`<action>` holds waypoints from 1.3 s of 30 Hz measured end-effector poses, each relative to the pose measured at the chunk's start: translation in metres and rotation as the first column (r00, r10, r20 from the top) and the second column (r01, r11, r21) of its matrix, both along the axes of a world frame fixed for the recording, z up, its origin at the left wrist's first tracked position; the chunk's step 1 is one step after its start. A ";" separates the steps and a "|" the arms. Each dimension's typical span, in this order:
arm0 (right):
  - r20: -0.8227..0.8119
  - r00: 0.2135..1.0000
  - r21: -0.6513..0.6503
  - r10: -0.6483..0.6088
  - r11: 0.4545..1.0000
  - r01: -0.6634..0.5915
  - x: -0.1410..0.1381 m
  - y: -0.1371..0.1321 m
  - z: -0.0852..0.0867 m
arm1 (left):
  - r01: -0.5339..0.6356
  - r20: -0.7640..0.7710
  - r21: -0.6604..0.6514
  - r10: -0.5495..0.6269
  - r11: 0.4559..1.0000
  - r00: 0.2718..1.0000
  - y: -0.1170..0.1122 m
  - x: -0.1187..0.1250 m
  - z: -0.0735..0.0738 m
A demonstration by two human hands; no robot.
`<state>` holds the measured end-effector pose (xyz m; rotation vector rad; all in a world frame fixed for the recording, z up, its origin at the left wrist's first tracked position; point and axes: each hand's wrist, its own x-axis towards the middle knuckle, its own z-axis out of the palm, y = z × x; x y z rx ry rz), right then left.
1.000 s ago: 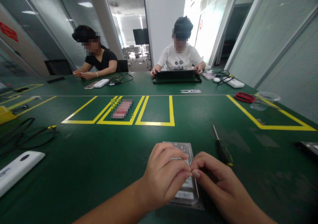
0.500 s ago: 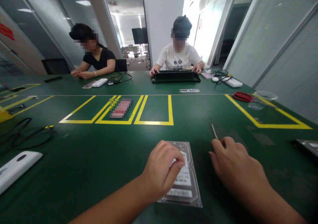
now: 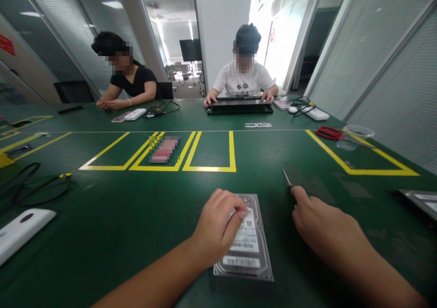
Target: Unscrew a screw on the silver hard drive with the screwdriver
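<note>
A silver hard drive [image 3: 254,235] with white labels lies flat on the green table, nearest me. My left hand [image 3: 218,223] is over its left side, thumb and forefinger pinched together; whatever they hold, if anything, is too small or hidden to make out. To the right of the drive, my right hand [image 3: 324,226] is closed round a screwdriver [image 3: 287,178]. Its thin metal shaft points away and to the left, apart from the drive, while the handle is mostly hidden by my fingers.
A second hard drive [image 3: 421,203] lies at the right edge. Yellow tape [image 3: 210,168] marks areas holding a phone [image 3: 165,149], a clear plastic cup [image 3: 355,137] and a red cable coil [image 3: 329,132]. A white device [image 3: 25,230] is at left. Two people sit opposite; one holds a black tray-like panel [image 3: 241,107].
My right hand has turned over and tightened round the screwdriver, whose shaft now leans further left. My left hand stays pinched, slightly higher over the drive. The view has shifted a little.
</note>
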<state>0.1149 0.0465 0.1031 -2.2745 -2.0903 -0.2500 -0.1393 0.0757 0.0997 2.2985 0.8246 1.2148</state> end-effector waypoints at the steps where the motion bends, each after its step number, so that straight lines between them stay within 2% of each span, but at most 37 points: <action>1: -0.003 1.000 0.047 0.008 0.999 -0.008 -0.001 0.002 0.002 | -0.009 -0.006 -0.010 0.009 1.000 1.000 0.001 0.000 0.000; 3: -0.041 0.998 0.151 0.054 0.987 -0.048 -0.003 0.006 0.006 | -0.018 -0.027 -0.014 0.018 1.000 0.999 0.002 0.001 0.000; 5: -0.153 0.976 0.261 0.152 0.959 -0.109 -0.005 0.011 0.008 | -0.019 -0.062 -0.010 0.018 1.000 0.998 0.003 0.002 0.001; 7: -0.286 0.914 0.386 0.288 0.908 -0.165 -0.006 0.015 0.006 | -0.010 -0.096 -0.002 0.010 1.000 0.995 0.003 0.003 0.001; 9: -0.350 0.857 0.497 0.379 0.850 -0.172 -0.007 0.019 0.004 | -0.004 -0.123 0.004 0.004 1.000 0.992 0.004 0.003 0.001; 15: -0.280 0.869 0.681 0.409 0.723 -0.121 -0.006 0.024 -0.001 | 0.002 -0.132 0.030 0.002 1.000 0.991 0.007 0.005 0.006; 20: -0.178 0.889 0.765 0.422 0.628 -0.145 -0.005 0.018 0.004 | -0.026 -0.152 -0.024 0.023 0.999 0.988 0.014 0.008 0.017; 26: -0.141 0.853 0.784 0.502 0.583 -0.213 -0.007 0.014 0.011 | -0.035 -0.288 -0.116 0.001 0.993 0.958 0.030 0.011 0.031; 29: -0.129 0.855 0.797 0.502 0.566 -0.211 -0.006 0.015 0.011 | -0.008 -0.402 -0.154 -0.055 0.988 0.914 0.044 0.017 0.037; 32: -0.113 0.862 0.797 0.493 0.564 -0.218 -0.005 0.015 0.011 | 0.007 -0.447 -0.174 -0.085 0.985 0.891 0.061 0.024 0.041; 39: 0.007 0.846 0.800 0.534 0.505 -0.325 -0.004 0.013 0.015 | 0.096 -0.545 -0.312 -0.261 0.945 0.797 0.090 0.038 0.036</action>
